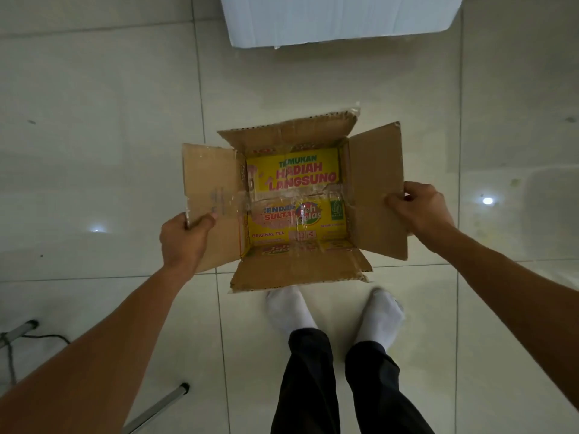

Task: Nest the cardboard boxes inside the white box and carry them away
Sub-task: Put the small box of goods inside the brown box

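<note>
Straight ahead of the person, across bare tile, the white box (341, 18) sits at the far edge of view, only its near side showing. The cardboard box (296, 203) is held between it and the person's feet, open side up, nothing inside it but the printed yellow bottom, all four flaps splayed outward. Its long axis runs left to right, from one hand to the other. Left hand (183, 238) is closed on the left flap's near corner, thumb on top. Right hand (419, 208) is closed on the right flap's outer edge. Both sit about equally far from the white box. Judgement: the coming move is forward, away from the body.
</note>
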Tool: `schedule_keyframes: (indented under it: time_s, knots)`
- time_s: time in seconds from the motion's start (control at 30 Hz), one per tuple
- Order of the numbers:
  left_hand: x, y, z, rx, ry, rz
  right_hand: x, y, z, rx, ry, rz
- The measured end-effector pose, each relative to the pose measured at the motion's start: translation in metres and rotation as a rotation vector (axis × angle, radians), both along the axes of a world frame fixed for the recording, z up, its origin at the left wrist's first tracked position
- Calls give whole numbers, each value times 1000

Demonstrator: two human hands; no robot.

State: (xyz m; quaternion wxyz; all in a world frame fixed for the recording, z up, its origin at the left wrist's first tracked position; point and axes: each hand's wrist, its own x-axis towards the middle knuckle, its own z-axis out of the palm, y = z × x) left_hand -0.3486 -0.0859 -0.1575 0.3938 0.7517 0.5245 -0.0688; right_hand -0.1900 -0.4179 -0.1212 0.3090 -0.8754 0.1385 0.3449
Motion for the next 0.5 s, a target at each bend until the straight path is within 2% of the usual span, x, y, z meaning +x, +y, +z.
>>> schedule_keyframes:
  time_s: [0.13, 0.5]
  knots:
    - [1, -24, 21, 107, -72, -164, -2, 8, 13, -8, -21, 68]
    - [31, -44, 131, 173, -223, -39, 20, 18, 115, -88, -291, 121]
